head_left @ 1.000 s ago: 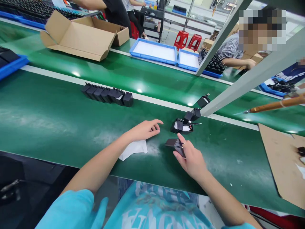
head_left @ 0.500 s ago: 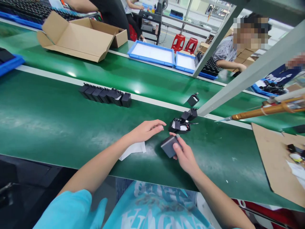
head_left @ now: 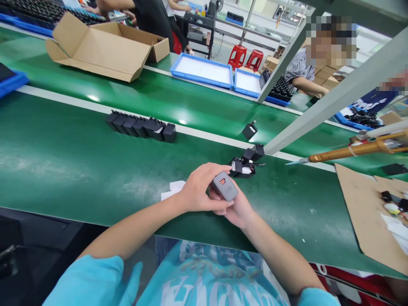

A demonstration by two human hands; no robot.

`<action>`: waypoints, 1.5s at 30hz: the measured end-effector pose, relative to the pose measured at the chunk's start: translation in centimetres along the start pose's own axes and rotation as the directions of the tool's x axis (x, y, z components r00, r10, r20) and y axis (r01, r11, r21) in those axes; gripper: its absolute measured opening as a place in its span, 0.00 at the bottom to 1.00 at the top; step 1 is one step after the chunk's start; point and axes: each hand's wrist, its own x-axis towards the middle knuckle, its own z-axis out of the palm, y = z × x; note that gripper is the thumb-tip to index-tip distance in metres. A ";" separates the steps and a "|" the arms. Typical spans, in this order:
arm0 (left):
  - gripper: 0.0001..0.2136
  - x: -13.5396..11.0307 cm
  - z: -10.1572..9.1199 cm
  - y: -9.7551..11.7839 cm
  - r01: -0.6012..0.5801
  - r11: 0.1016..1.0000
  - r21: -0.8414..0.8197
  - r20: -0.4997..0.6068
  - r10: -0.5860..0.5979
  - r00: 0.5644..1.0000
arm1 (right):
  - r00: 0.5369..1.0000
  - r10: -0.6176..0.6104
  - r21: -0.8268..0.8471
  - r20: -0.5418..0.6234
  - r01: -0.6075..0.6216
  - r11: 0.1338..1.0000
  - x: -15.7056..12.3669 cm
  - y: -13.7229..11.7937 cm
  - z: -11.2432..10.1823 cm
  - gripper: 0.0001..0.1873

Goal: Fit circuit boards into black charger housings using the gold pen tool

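Both my hands hold one grey charger block (head_left: 225, 186) just above the green belt (head_left: 63, 161), its face with an orange port turned up. My left hand (head_left: 200, 189) wraps round it from the left with the fingers closed. My right hand (head_left: 237, 208) cups it from below and the right. A white cloth (head_left: 171, 189) lies on the belt, partly hidden under my left wrist. Just beyond the hands sits a small cluster of black charger parts (head_left: 245, 163). A row of several black chargers (head_left: 140, 125) stands further left along the belt's far edge.
A single black charger (head_left: 249, 129) rests on the far belt. An open cardboard box (head_left: 105, 44) and blue trays (head_left: 204, 70) lie beyond. A slanted metal post (head_left: 334, 89) crosses at right. A brown cardboard sheet (head_left: 366, 212) and a wooden-handled tool (head_left: 350, 151) are at right. Other people work across the line.
My right hand lifted the grey charger off the belt and turned it face up. My left hand came off the cloth and closed on the charger from the left.
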 end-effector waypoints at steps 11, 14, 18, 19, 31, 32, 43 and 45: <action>0.30 0.0 -0.3 -0.1 -0.003 0.997 0.072 -0.022 0.004 1.000 | 0.987 0.053 0.002 0.149 -0.054 0.999 1.1 0.1 -0.1 0.23; 0.33 0.3 -1.1 -1.6 -0.024 0.995 0.099 0.060 0.018 0.998 | 0.999 -0.005 -0.134 0.041 0.010 0.991 1.5 -1.4 -0.4 0.22; 0.28 1.1 -3.9 -5.4 0.050 0.979 0.199 -0.051 -0.041 0.998 | 0.942 -0.328 -0.601 -0.068 0.224 0.767 4.5 -4.5 0.2 0.15; 0.25 1.2 -4.9 -6.5 0.125 0.959 0.256 -0.155 -0.087 0.984 | 0.924 -0.377 -0.680 -0.062 0.238 0.694 5.8 -5.2 0.5 0.14; 0.25 -1.9 -11.2 -15.0 0.570 0.487 0.661 -0.469 -0.324 0.821 | 0.853 -0.511 -0.910 -0.108 0.122 0.396 21.2 -6.8 6.2 0.22; 0.25 -2.0 -11.0 -15.2 0.560 0.484 0.673 -0.432 -0.359 0.828 | 0.858 -0.501 -0.907 -0.113 0.117 0.405 21.7 -6.6 6.3 0.23; 0.22 -1.9 -10.9 -15.6 0.593 0.492 0.638 -0.433 -0.408 0.804 | 0.915 -0.403 -0.897 0.022 0.196 0.397 23.2 -4.1 7.3 0.28; 0.23 -2.1 -10.9 -15.7 0.601 0.482 0.637 -0.447 -0.404 0.798 | 0.922 -0.379 -0.925 0.080 0.210 0.316 22.7 -5.1 7.6 0.30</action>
